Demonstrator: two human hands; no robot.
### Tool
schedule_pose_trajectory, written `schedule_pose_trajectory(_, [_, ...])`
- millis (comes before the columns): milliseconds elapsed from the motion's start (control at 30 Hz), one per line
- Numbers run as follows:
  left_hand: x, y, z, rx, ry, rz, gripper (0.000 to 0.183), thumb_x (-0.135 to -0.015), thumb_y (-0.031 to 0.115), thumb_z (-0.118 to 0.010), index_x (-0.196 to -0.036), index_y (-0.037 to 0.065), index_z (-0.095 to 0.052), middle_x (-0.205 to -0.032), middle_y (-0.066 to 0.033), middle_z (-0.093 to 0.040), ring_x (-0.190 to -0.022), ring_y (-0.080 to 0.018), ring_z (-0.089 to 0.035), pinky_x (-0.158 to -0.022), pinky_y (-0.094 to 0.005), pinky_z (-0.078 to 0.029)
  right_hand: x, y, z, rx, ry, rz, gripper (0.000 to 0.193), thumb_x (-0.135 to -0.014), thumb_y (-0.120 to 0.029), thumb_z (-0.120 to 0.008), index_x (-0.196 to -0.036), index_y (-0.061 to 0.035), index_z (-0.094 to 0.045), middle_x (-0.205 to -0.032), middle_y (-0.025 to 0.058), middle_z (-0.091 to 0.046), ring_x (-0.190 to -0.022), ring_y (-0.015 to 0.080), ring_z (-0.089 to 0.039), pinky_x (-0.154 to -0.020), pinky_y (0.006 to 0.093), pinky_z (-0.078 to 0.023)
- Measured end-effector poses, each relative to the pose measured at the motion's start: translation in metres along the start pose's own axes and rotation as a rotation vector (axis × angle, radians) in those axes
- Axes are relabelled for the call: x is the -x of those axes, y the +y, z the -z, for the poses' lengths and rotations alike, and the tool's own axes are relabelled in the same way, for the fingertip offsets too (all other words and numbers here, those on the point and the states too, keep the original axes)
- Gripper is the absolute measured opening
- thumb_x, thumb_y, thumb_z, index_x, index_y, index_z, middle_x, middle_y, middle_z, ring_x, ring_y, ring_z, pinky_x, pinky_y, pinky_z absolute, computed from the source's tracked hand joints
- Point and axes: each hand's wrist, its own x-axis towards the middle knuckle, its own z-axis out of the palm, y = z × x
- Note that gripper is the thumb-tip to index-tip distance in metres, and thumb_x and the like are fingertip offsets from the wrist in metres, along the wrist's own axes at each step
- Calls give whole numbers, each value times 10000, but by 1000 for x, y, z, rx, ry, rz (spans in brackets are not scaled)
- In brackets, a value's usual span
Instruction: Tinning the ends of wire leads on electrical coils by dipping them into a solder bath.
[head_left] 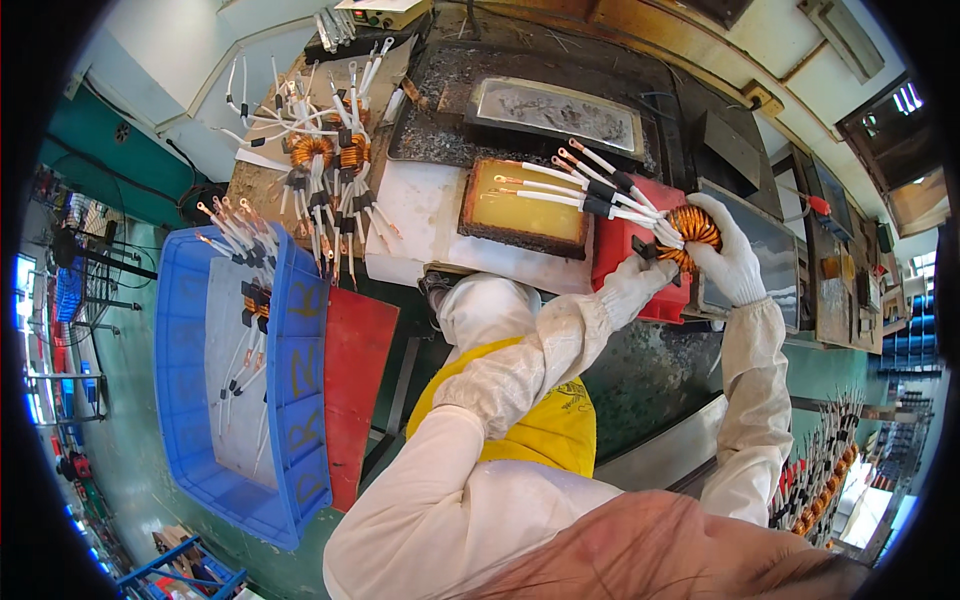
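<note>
A copper-wound toroidal coil (694, 228) is held at the right of the bench, over a red plastic bin (612, 236). White leads (552, 186) with black sleeves and copper lugs run from it to the left. My right hand (730, 257), in a white glove, wraps round the coil's right side. On its near side, my gloved left hand (640, 287) grips the coil by the base of the leads; its fingertips are partly hidden. Beneath the lug ends is a dark-rimmed rectangular tray (572, 245) with a yellowish, smooth filling.
Behind the tray stands a rectangular pot (553, 112) with a silvery surface. Several coils with white leads (312, 152) are heaped at the bench's left. A blue crate (300, 400) holding another coil stands left of me, beside a red board (362, 372). More coils (825, 480) stand at lower right.
</note>
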Motion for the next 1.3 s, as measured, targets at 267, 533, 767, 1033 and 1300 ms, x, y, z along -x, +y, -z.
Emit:
schedule_pose_trajectory(267, [-19, -30, 5, -86, 117, -89, 296, -931, 345, -661, -1003, 67, -587, -679, 55, -515, -479, -27, -388, -420, -189, -314, -18, 0, -5, 52, -130, -46, 567, -729, -22, -530, -1296, -29, -511, -1188, 118, -585, -1128, 183, -548, -1013, 278, -389])
schedule_pose_trajectory(533, [-26, -37, 8, -108, 44, -126, 353, -955, 350, -631, -1091, 34, -550, -730, 47, -521, -528, -37, -418, -552, -188, -449, -36, 1, -4, 121, -198, -99, 527, -734, -95, -555, -1261, -76, -531, -1109, 159, -620, -1056, 267, -601, -961, 319, -434])
schedule_pose_trajectory(767, [-29, -46, 5, 43, 70, -160, 516, -939, 419, -607, -1157, -49, -588, -991, -94, -674, -903, -145, -651, -812, -275, -526, -47, -7, -7, 217, -254, -88, 510, -746, -159, -574, -1254, -121, -546, -1068, 190, -648, -1014, 333, -635, -911, 362, -472])
schedule_pose_trajectory(1033, [-27, -36, 6, 190, -9, -112, 490, -983, 289, -578, -1296, -60, -435, -1165, -124, -574, -1031, -187, -617, -925, -312, -543, -54, -10, -12, 261, -275, -101, 516, -745, -191, -576, -1256, -126, -547, -1077, 193, -648, -1021, 338, -634, -911, 368, -472])
schedule_pose_trajectory(1300, [-11, -20, 2, 212, -11, -118, 433, -989, 318, -566, -1218, -43, -497, -1083, -94, -610, -924, -138, -630, -854, -279, -554, -57, -24, -16, 288, -309, -207, 504, -742, -79, -557, -1246, -69, -535, -1131, 153, -624, -1084, 255, -600, -984, 315, -427])
